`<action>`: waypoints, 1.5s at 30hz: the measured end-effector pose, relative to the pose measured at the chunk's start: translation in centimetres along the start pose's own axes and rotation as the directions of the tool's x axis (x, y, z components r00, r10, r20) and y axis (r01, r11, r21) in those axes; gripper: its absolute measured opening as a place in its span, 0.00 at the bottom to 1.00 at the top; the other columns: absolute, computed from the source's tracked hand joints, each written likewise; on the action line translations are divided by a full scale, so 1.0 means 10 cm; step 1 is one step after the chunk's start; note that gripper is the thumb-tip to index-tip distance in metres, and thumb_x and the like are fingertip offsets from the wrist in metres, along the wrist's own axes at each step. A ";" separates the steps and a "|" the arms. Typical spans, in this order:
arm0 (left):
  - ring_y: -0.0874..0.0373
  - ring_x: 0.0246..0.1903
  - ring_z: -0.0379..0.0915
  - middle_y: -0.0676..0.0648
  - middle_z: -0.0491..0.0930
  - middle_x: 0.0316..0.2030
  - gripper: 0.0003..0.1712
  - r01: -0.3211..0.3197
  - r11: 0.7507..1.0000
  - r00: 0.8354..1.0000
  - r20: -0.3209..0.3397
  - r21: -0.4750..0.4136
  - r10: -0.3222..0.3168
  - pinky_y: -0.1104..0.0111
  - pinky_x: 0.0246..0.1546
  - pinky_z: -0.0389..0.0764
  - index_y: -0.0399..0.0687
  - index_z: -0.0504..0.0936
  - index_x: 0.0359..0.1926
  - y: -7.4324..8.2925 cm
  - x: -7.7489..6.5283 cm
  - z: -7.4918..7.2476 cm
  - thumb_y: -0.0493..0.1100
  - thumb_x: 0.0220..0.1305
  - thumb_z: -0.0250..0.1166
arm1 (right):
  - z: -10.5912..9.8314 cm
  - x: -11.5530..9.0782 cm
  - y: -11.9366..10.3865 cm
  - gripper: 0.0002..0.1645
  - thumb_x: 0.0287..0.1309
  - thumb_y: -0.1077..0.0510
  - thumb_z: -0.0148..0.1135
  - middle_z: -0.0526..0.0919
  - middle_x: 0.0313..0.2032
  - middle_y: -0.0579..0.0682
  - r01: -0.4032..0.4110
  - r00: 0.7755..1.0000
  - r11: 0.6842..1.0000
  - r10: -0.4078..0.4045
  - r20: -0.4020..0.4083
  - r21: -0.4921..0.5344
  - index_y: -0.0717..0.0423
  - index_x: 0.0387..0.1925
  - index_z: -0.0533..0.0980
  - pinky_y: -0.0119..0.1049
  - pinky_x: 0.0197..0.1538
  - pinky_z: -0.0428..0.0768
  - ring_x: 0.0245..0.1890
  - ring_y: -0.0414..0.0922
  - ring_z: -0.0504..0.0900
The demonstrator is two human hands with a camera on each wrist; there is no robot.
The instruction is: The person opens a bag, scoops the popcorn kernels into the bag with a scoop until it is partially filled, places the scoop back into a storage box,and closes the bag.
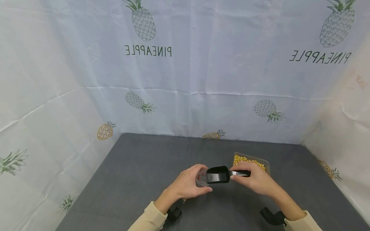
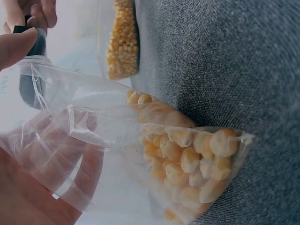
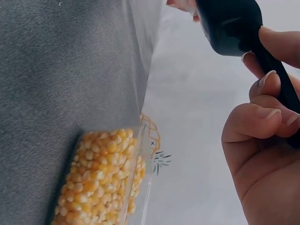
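Note:
My left hand [image 1: 189,183] grips a clear plastic bag [image 2: 117,126] round its mouth, thumb on one side and fingers on the other. Corn kernels [image 2: 187,159] fill the bag's lower end, near the grey surface. A black scoop [image 1: 218,175] is held by its handle in my right hand [image 1: 257,179], between thumb and fingers. Its front reaches into the bag's mouth, seen through the plastic in the left wrist view. The scoop's inside looks black in the head view, with no kernels visible there. The left palm shows through the clear plastic.
Behind my right hand stands a clear rectangular container [image 1: 266,163] with many corn kernels [image 3: 96,178]. Both stand on a dark grey tabletop [image 1: 138,173]. A white pineapple-print curtain [image 1: 185,70] hangs at the back and sides.

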State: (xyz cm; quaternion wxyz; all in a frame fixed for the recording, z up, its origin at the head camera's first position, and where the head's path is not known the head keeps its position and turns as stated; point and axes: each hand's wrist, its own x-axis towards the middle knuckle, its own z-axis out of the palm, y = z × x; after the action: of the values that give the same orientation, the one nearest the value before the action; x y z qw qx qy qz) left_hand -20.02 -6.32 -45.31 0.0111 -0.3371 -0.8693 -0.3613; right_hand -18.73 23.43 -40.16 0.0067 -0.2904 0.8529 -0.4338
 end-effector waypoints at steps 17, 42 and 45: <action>0.65 0.41 0.76 0.52 0.79 0.50 0.38 0.020 1.000 1.000 0.020 -0.002 -0.020 0.71 0.39 0.78 0.50 0.74 0.66 0.03 0.00 -0.02 0.62 0.61 0.71 | -0.11 -0.23 0.15 0.17 0.65 0.53 0.69 0.85 0.51 0.53 -0.159 0.986 0.987 0.159 -0.054 0.004 0.53 0.53 0.84 0.37 0.43 0.82 0.48 0.40 0.82; 0.60 0.43 0.77 0.49 0.80 0.51 0.38 0.016 1.000 1.000 0.011 -0.001 -0.016 0.71 0.40 0.78 0.50 0.74 0.66 0.03 0.00 -0.03 0.63 0.61 0.70 | -0.39 -0.49 0.41 0.21 0.67 0.51 0.67 0.81 0.58 0.59 -0.339 0.939 0.940 0.335 -0.082 -0.040 0.54 0.57 0.83 0.43 0.47 0.81 0.59 0.52 0.79; 0.61 0.42 0.77 0.49 0.80 0.51 0.38 0.015 1.000 1.000 0.013 -0.005 -0.015 0.71 0.39 0.78 0.50 0.74 0.66 0.02 0.00 -0.02 0.63 0.61 0.70 | -0.44 -0.53 0.43 0.21 0.68 0.52 0.66 0.80 0.60 0.62 -0.342 0.938 0.938 0.337 -0.084 -0.062 0.56 0.58 0.82 0.47 0.47 0.81 0.62 0.66 0.74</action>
State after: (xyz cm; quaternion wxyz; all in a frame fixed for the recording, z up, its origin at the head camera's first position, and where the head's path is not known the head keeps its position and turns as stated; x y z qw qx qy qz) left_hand -19.96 -6.40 -45.05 0.0020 -0.3331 -0.8709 -0.3613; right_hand -17.59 31.27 -41.90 0.0399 -0.1232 0.9056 -0.4039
